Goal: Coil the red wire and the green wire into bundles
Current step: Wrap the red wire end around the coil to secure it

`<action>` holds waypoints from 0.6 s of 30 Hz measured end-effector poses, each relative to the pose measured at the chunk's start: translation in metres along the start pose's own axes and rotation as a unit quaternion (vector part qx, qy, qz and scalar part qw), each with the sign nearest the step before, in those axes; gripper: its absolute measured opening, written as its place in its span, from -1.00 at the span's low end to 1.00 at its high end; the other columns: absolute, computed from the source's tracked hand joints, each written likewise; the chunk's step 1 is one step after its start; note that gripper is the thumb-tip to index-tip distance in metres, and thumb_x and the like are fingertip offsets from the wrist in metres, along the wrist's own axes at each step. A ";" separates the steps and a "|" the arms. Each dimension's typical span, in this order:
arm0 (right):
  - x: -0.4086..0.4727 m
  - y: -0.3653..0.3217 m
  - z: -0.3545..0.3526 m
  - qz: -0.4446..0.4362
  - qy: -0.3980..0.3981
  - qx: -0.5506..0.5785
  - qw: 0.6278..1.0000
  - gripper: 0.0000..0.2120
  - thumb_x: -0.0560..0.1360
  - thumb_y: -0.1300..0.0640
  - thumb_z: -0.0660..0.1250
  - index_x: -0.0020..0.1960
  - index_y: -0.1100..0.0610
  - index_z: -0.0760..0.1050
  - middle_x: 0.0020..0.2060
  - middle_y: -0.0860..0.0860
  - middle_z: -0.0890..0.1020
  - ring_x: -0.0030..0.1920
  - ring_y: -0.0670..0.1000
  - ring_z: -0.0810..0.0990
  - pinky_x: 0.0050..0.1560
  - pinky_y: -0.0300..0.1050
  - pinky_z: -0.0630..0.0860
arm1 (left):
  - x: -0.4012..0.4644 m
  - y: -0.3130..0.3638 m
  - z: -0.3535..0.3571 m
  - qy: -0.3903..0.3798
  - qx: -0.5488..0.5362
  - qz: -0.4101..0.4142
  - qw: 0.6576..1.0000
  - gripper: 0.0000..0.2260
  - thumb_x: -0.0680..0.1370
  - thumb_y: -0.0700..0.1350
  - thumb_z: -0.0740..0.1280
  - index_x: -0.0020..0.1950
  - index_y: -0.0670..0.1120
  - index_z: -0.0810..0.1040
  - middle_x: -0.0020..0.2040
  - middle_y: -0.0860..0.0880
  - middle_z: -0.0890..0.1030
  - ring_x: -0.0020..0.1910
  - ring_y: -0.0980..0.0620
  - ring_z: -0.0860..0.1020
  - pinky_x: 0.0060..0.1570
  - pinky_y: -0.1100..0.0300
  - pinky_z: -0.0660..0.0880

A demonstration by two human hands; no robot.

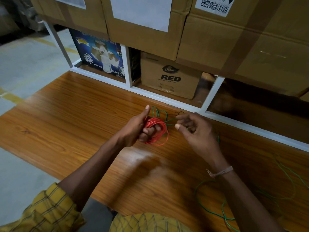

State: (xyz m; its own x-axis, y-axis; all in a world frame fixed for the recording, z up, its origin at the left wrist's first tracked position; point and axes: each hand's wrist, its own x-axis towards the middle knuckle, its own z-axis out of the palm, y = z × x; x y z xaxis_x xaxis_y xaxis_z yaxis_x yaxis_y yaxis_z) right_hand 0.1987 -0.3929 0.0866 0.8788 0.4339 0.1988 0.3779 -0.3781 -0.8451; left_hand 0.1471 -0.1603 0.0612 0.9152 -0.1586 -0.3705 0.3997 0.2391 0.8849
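Two hands work above one wooden table (70, 114), and two wires are there: one red, one green. On the left side, the left hand (137, 129) has its fingers curled through the red wire (158, 129), which is already wound into one round bundle of many thin loops; the thumb points up. A few loops of the green wire (209, 213) rise just behind the red bundle and pass to the right. There the right hand (195, 129) pinches this green strand between thumb and fingers. Further right, the rest of the green wire lies loose on the table in wide, untidy curves. Behind the table stand several cardboard boxes (170, 77).
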 end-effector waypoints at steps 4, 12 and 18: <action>-0.005 0.018 0.013 0.096 -0.124 0.077 0.985 -0.41 0.48 0.14 0.58 0.44 -0.06 0.45 0.29 -0.13 0.63 0.28 -0.12 0.58 0.21 -0.09 0.56 | -0.001 0.000 0.000 -0.029 -0.086 -0.053 0.994 -0.41 0.75 0.21 -0.02 -0.11 -0.18 0.56 -0.55 0.10 0.22 -0.67 0.20 0.14 -0.60 0.33 0.01; -0.014 0.029 0.025 0.122 -0.120 0.226 0.959 -0.46 0.44 0.11 0.59 0.37 0.03 0.51 0.14 0.07 0.71 0.19 0.01 0.69 0.16 -0.08 0.58 | 0.001 -0.001 0.007 -0.013 -0.085 -0.078 0.993 -0.56 0.76 0.05 0.02 -0.16 -0.14 0.47 -0.56 0.10 0.23 -0.71 0.22 0.12 -0.66 0.40 0.05; -0.015 0.039 0.041 0.150 -0.080 0.246 0.954 -0.60 0.47 0.27 0.57 0.26 0.17 0.56 0.08 0.19 0.71 0.08 0.14 0.69 0.18 0.13 0.60 | 0.018 -0.012 0.017 0.142 -0.011 -0.013 0.990 -0.65 0.77 0.07 0.16 -0.18 -0.02 0.37 -0.49 0.06 0.28 -0.65 0.19 0.13 -0.63 0.41 0.05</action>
State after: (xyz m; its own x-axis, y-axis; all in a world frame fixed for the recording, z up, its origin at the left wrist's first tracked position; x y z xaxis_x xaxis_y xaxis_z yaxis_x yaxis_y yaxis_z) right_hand 0.1885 -0.3811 0.0302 0.8551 0.5008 -0.1339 -0.1006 -0.0932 -0.9906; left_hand 0.1582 -0.1819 0.0484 0.8811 0.1102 -0.4598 0.4210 0.2600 0.8690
